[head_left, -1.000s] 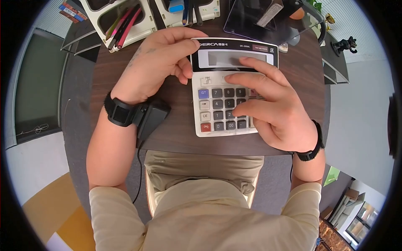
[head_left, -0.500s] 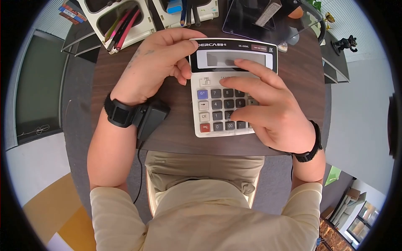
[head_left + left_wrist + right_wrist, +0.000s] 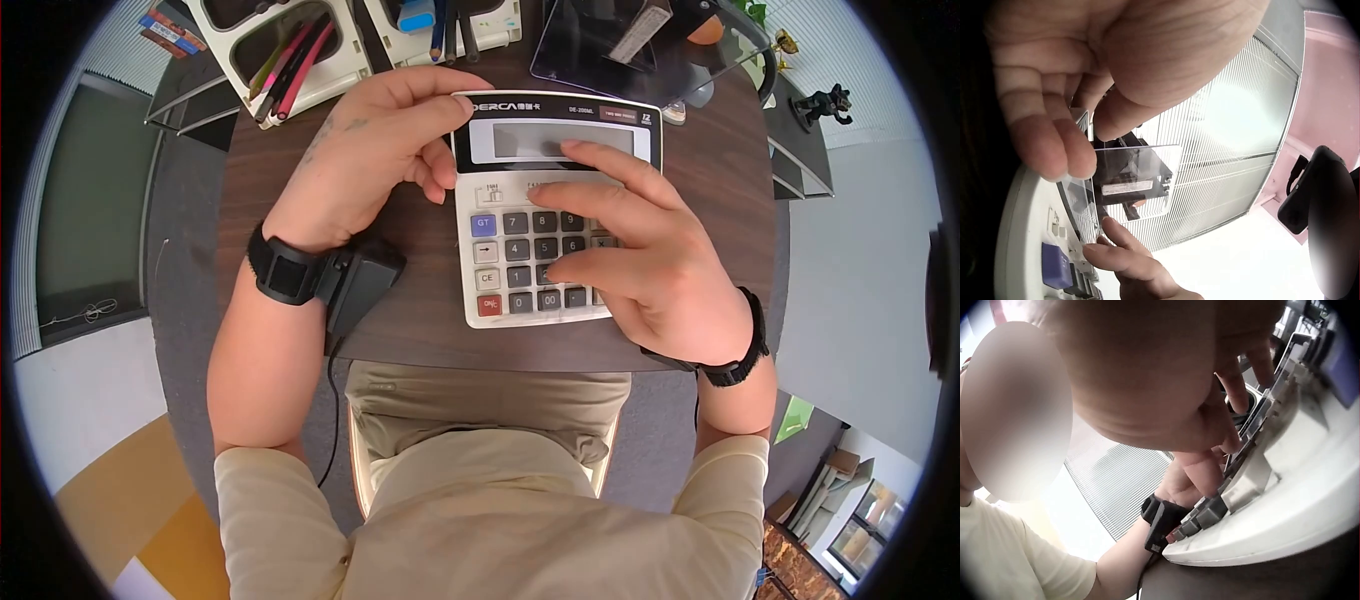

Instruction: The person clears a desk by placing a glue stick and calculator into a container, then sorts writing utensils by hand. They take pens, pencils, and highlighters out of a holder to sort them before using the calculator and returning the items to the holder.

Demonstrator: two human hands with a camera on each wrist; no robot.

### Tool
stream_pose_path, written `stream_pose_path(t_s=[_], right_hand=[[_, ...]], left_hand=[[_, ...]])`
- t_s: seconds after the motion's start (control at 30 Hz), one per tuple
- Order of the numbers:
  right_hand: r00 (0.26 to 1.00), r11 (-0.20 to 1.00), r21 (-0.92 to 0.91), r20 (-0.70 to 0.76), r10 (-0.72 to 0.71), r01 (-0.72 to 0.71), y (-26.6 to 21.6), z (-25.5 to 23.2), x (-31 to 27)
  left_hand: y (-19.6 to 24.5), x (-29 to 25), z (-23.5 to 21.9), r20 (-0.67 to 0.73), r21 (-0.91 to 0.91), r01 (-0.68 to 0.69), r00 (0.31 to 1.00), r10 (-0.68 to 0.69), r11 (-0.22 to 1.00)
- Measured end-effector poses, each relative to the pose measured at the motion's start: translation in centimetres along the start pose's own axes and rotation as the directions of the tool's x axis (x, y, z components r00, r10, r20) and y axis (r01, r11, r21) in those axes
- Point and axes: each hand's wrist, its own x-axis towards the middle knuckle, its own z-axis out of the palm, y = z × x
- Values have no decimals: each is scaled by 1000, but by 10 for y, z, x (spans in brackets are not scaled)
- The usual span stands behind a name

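Observation:
A white desktop calculator (image 3: 500,190) with a black top panel lies on the brown table. At its upper left corner, my left hand (image 3: 375,150) grips the edge, thumb on the front of the corner and index finger along the top edge. My right hand (image 3: 665,255) is spread over the keypad from the right. Its lowest fingertip is at the 2 key, another lies near the switches under the display, and one overlaps the grey display (image 3: 520,140). In the right wrist view a fingertip (image 3: 1205,478) comes down on the dark keys (image 3: 1210,512).
White organisers (image 3: 350,75) with pens stand behind my left hand. A clear dark-tinted stand (image 3: 570,55) is at the back right. A black wrist camera (image 3: 365,285) hangs beside my left wrist, its cable (image 3: 332,400) dropping over the table's front edge.
My right hand has shifted slightly left over the keypad, and its lowest fingertip now covers more of the 2 key. The left hand stays at the calculator's corner.

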Motion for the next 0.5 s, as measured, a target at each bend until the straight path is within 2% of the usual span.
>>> stream_pose_path(t_s=[0.37,0.5], right_hand=[[1000,1000,-11,0,9,-9,1,-1,-2],[999,1000,-20,-49,21,-22,3,-3,0]], left_hand=[[1,0,1,2,11,-6,1000,6,1000],[-1,0,-3,11,-1,-8,1000,8,1000]])
